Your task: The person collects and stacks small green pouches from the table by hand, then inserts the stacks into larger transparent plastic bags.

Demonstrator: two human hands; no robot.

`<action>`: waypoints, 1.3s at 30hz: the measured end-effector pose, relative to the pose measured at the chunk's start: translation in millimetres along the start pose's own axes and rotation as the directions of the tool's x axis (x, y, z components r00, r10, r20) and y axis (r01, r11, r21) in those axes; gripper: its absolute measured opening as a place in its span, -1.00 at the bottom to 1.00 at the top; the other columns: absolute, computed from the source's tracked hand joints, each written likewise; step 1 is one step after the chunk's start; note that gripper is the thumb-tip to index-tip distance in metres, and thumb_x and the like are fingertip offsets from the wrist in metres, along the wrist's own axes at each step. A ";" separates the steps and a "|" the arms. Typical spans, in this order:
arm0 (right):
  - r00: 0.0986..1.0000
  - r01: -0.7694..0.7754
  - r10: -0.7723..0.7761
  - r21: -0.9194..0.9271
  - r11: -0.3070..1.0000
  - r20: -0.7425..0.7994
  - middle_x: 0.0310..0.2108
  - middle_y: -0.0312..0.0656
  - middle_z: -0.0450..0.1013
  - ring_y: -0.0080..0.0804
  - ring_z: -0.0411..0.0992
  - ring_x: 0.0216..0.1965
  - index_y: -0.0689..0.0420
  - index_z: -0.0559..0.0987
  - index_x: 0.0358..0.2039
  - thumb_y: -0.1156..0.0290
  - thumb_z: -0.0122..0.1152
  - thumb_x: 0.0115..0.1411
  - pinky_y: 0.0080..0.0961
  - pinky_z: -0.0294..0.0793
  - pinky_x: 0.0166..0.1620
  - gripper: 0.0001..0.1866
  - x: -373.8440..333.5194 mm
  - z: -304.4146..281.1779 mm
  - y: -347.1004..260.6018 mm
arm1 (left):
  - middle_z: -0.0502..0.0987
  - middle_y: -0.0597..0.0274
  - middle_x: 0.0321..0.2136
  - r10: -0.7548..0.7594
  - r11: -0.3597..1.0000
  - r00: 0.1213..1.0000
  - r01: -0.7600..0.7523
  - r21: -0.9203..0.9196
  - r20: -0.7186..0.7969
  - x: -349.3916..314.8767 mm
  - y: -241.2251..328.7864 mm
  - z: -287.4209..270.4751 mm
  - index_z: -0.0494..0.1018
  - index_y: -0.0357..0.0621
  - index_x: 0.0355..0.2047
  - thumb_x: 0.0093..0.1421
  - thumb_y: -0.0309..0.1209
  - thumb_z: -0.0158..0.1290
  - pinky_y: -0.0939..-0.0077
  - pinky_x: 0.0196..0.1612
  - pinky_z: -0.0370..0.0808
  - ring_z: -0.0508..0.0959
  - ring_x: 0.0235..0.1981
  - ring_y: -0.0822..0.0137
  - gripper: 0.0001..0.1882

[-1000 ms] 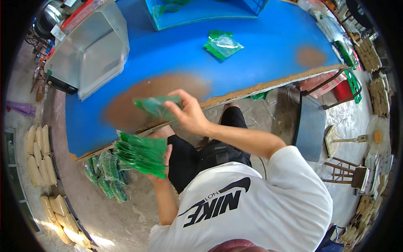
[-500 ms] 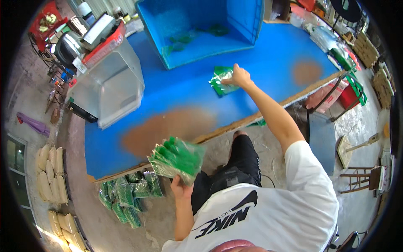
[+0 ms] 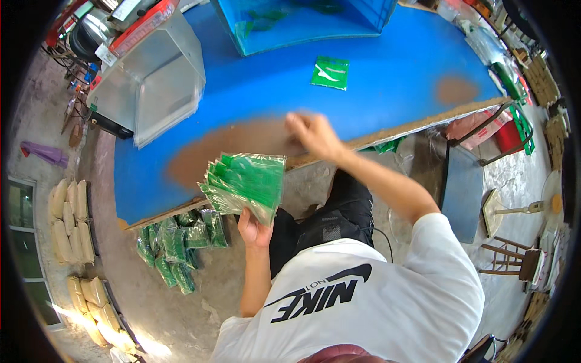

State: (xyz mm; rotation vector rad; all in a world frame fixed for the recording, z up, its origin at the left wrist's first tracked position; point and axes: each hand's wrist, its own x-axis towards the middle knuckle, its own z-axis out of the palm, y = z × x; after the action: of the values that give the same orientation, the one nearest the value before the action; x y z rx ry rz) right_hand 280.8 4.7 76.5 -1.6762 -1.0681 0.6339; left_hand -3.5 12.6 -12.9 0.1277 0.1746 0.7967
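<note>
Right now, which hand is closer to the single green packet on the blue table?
Right. The right hand appears over the table, short of the packet; the left hand is farther back, off the table, holding a stack of packets.

We count two hands [image 3: 316,136], one tabletop [image 3: 402,78], two brown patches [image 3: 233,144], one blue crate [image 3: 315,43], one loose green packet [image 3: 339,65], and one held stack [image 3: 248,180], its packets too overlapped to number.

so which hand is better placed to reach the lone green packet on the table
Right hand, probably: it looks empty and nearer the packet; the left hand holds a fanned stack.
</note>
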 end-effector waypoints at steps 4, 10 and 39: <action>0.884 0.057 -0.399 -0.789 0.611 -0.245 0.25 0.19 0.23 0.15 0.20 0.26 0.18 0.34 0.22 -0.11 0.09 0.28 0.00 0.18 0.27 -0.30 61.6 -55.3 48.8 | 0.42 0.12 0.17 -0.033 0.997 0.999 0.034 -0.063 0.022 -9.9 -5.8 3.1 0.38 -0.13 0.15 0.12 -0.38 0.27 -0.02 0.31 0.16 0.34 0.22 0.07 -0.42; 0.877 0.469 -0.411 -0.635 0.614 0.250 0.29 0.18 0.20 0.16 0.13 0.33 0.16 0.35 0.24 -0.01 0.04 0.32 -0.03 0.07 0.37 -0.38 -18.5 -12.1 23.5 | 0.38 0.13 0.21 -0.049 0.996 0.996 0.054 -0.074 0.070 -26.3 -2.6 6.3 0.37 -0.11 0.16 0.09 -0.35 0.28 -0.10 0.34 0.07 0.30 0.26 0.04 -0.39; 0.885 0.154 -0.375 0.584 0.797 0.278 0.00 -0.02 0.49 -0.28 0.44 0.06 0.24 0.37 0.20 -0.24 -0.20 0.38 -0.32 0.39 0.15 -0.24 -80.4 -19.3 -106.7 | 0.49 0.19 0.12 0.151 0.975 0.988 -0.146 0.167 -0.021 -17.9 20.6 4.0 0.37 -0.15 0.18 0.08 -0.39 0.31 0.08 0.27 0.34 0.45 0.17 0.16 -0.36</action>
State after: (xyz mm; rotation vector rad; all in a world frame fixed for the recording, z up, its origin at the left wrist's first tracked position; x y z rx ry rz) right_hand 221.3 -64.1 176.2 -0.8905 -1.2246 0.9957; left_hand -29.4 13.8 -3.4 0.2867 0.2654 0.9336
